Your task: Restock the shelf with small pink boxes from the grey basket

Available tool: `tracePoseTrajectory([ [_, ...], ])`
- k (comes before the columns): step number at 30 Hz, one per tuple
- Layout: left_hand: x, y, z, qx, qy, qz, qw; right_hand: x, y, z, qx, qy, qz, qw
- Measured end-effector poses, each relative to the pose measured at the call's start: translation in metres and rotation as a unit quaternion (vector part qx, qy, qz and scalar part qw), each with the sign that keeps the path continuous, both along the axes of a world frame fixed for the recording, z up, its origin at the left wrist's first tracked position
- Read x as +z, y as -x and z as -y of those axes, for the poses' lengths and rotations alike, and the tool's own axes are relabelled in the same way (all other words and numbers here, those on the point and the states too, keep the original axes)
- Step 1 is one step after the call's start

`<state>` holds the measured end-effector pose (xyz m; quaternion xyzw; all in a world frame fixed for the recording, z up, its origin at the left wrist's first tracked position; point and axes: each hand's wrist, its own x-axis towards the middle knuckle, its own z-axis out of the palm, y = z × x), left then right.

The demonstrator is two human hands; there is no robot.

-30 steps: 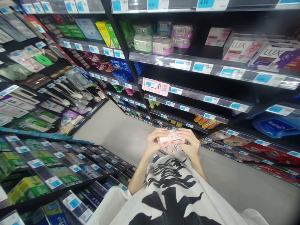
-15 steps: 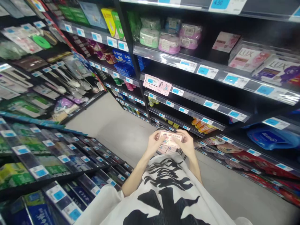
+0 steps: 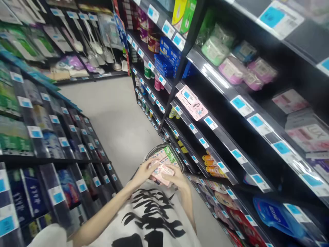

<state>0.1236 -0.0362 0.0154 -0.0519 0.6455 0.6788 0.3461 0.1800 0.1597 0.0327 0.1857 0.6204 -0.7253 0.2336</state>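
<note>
A small pink printed box (image 3: pixel 161 173) sits between my two hands, in front of my chest. My left hand (image 3: pixel 144 172) grips its left end, while my right hand (image 3: pixel 179 177) is closed round the right end, thumb across the front. Just beyond and below is a dark basket (image 3: pixel 149 151), its far rim showing. Inside it lie similar pink boxes (image 3: pixel 159 156) and a green packet (image 3: pixel 170 155). My hands hide the near part of the basket.
Shelves of goods rise close on my right, with a pink sign (image 3: pixel 192 103) on one shelf edge and soap boxes (image 3: pixel 309 135) higher up. More shelving (image 3: pixel 51 147) runs along my left. Grey floor (image 3: pixel 110 113) stretches between them toward hanging utensils (image 3: pixel 92 41).
My view has swung to the right and tilted. My hands still hold the pink box, which now appears lower and further left. More of the basket and the green packet shows.
</note>
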Motion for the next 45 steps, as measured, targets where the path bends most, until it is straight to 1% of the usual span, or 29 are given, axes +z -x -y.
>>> tracePoseTrajectory([
  [2,-0.004,0.016,-0.001,-0.015,0.023,-0.01,1.0,-0.003,0.008,0.005,-0.029,0.056,0.058,0.996],
  [3,-0.005,0.026,-0.004,-0.027,0.033,-0.018,0.999,-0.002,0.013,0.007,-0.044,0.069,0.072,0.994],
  [5,-0.004,0.046,-0.011,-0.053,0.038,-0.042,0.997,0.003,0.024,0.007,-0.077,0.068,0.079,0.992],
  [7,-0.002,0.069,-0.021,-0.072,0.016,-0.076,0.994,0.013,0.039,0.003,-0.11,0.039,0.071,0.991],
  [10,0.0,0.103,-0.038,-0.085,-0.046,-0.116,0.989,0.039,0.066,-0.013,-0.145,-0.034,0.045,0.988],
  [12,0.001,0.127,-0.049,-0.076,-0.086,-0.129,0.985,0.063,0.087,-0.028,-0.162,-0.099,0.026,0.982],
  [14,0.002,0.153,-0.059,-0.047,-0.129,-0.137,0.981,0.091,0.113,-0.046,-0.197,-0.187,-0.005,0.962],
  [16,0.006,0.181,-0.068,-0.003,-0.147,-0.159,0.976,0.118,0.141,-0.062,-0.244,-0.292,-0.068,0.922],
  [17,0.009,0.196,-0.072,0.021,-0.144,-0.181,0.973,0.13,0.156,-0.07,-0.261,-0.344,-0.109,0.895],
  [19,0.015,0.227,-0.081,0.064,-0.124,-0.245,0.96,0.15,0.186,-0.083,-0.278,-0.438,-0.194,0.833],
  [21,0.022,0.259,-0.091,0.089,-0.116,-0.316,0.937,0.163,0.215,-0.094,-0.275,-0.515,-0.256,0.771],
  [23,0.029,0.29,-0.104,0.1,-0.12,-0.371,0.915,0.171,0.242,-0.104,-0.262,-0.57,-0.291,0.722],
  [25,0.034,0.317,-0.117,0.106,-0.12,-0.41,0.898,0.174,0.267,-0.112,-0.244,-0.606,-0.303,0.694],
  [27,0.036,0.34,-0.129,0.104,-0.11,-0.434,0.888,0.174,0.29,-0.121,-0.227,-0.624,-0.31,0.681],
  [29,0.037,0.356,-0.139,0.087,-0.093,-0.443,0.887,0.171,0.314,-0.131,-0.222,-0.623,-0.325,0.676],
  [31,0.036,0.365,-0.145,0.058,-0.075,-0.439,0.893,0.168,0.338,-0.143,-0.231,-0.613,-0.33,0.68],
  [34,0.035,0.37,-0.15,0.023,-0.061,-0.433,0.899,0.163,0.373,-0.163,-0.236,-0.613,-0.294,0.694],
  [38,0.034,0.369,-0.153,0.027,-0.058,-0.443,0.894,0.157,0.413,-0.184,-0.191,-0.627,-0.266,0.707],
  [42,0.033,0.37,-0.153,0.029,-0.046,-0.443,0.895,0.147,0.441,-0.199,-0.175,-0.619,-0.278,0.713],
  [45,0.033,0.371,-0.152,0.022,-0.042,-0.439,0.897,0.139,0.454,-0.209,-0.15,-0.623,-0.31,0.702],
])
